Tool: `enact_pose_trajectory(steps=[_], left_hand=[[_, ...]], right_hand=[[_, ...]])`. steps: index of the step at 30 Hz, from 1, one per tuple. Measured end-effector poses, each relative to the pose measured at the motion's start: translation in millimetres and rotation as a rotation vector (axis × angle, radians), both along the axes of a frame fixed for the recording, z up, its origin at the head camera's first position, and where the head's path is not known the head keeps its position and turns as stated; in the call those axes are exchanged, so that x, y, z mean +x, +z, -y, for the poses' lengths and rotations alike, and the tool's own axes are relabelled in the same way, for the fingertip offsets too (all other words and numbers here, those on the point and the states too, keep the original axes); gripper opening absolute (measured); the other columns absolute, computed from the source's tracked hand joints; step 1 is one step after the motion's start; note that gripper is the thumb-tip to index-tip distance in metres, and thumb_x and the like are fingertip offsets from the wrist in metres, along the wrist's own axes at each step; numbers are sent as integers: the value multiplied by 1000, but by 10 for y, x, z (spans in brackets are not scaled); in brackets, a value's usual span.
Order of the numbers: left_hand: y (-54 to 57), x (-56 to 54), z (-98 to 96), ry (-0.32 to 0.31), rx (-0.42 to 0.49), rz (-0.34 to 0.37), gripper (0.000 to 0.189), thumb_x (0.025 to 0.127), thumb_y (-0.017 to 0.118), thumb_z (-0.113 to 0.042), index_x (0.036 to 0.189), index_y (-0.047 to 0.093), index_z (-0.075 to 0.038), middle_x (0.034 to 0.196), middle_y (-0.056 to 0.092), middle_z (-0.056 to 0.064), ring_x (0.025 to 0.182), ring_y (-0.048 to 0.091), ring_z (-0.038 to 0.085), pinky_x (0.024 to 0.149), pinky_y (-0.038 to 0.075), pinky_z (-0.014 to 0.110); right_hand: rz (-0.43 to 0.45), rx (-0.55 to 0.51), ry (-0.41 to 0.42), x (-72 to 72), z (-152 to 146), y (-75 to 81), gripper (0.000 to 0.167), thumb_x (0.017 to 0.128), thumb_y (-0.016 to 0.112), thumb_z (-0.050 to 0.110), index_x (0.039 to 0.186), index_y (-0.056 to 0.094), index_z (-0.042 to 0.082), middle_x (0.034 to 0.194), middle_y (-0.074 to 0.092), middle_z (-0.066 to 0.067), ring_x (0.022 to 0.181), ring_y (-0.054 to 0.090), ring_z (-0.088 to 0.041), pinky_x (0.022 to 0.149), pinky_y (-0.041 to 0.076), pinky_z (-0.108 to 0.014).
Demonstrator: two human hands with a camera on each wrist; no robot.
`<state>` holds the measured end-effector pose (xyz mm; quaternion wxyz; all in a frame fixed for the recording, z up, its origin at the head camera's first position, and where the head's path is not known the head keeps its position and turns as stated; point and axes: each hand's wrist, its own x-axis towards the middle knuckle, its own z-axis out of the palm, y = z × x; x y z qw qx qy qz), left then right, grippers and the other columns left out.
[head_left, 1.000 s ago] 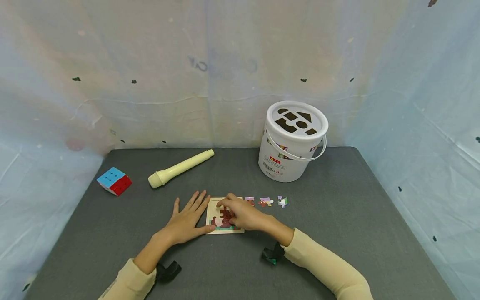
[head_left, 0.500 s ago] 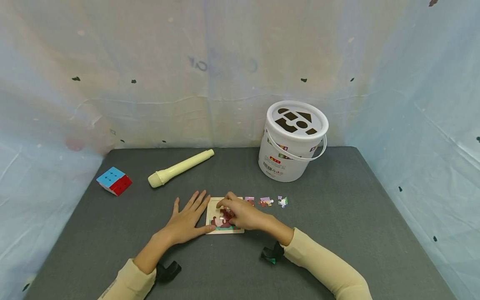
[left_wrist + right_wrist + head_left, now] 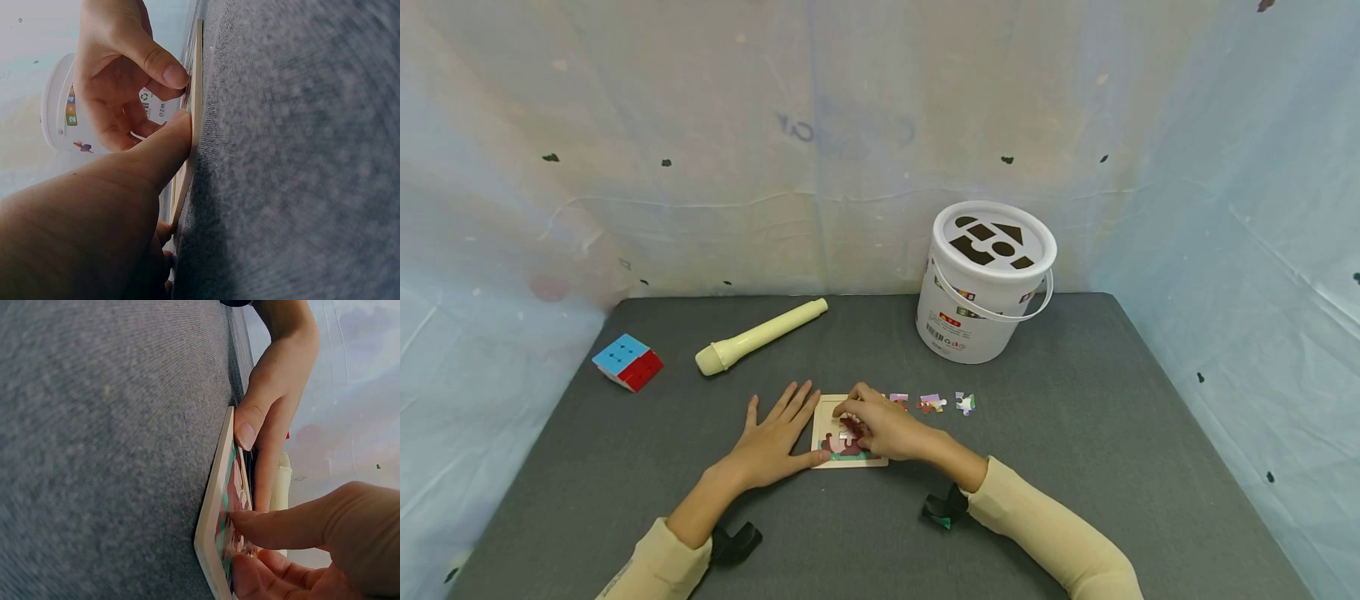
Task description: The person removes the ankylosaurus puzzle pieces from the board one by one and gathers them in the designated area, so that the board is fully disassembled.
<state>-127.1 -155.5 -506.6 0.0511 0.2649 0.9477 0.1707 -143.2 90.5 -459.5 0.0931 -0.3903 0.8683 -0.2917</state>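
A small square jigsaw puzzle board (image 3: 827,403) with a pale wooden frame lies on the grey table. Brown, pink and green pieces fill its near part, while bare wood shows at the upper left. My left hand (image 3: 772,448) lies with fingers spread beside the board, its thumb (image 3: 246,435) pressing on the near left corner of the frame. Over the board's right half, my right hand (image 3: 886,427) pinches a brown puzzle piece (image 3: 852,426) between thumb and fingers; the fingers partly hide it. In the right wrist view these fingertips are right at the picture surface.
Three loose puzzle pieces (image 3: 932,403) lie in a row right of the board. Behind stands a white lidded bucket (image 3: 973,287) with shape holes. A pale yellow toy microphone (image 3: 763,335) and a blue and red puzzle cube (image 3: 628,362) lie at the back left.
The brown piece under my right fingers has shifted and turned slightly, showing more of the board below it. My left hand has stayed in place on the frame.
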Motion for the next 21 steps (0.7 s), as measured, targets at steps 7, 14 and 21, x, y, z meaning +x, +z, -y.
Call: enact_pose_trajectory(steps=[7, 14, 21], left_hand=[[-12, -3, 3, 4, -1, -1, 99, 89, 46, -77, 162, 17, -17, 167, 11, 6, 153, 5, 29, 108, -5, 74], [-12, -1, 6, 2, 11, -2, 97, 90, 47, -76, 162, 18, -17, 167, 11, 7, 153, 7, 29, 108, -5, 74], [-8, -1, 6, -2, 24, -16, 97, 90, 47, -75, 161, 20, -15, 166, 14, 9, 153, 9, 32, 107, -3, 75]], right_hand=[[-10, 4, 20, 10, -8, 9, 51, 83, 69, -16, 130, 63, 1, 110, 53, -10, 85, 47, -16, 69, 40, -21], [-4, 19, 5, 7, -1, 16, 46, 82, 75, -10, 125, 66, 1, 113, 53, -8, 88, 49, -16, 74, 43, -23], [-31, -26, 7, 7, -4, -9, 30, 88, 75, 1, 117, 66, 4, 107, 52, -7, 86, 50, -15, 74, 45, -24]])
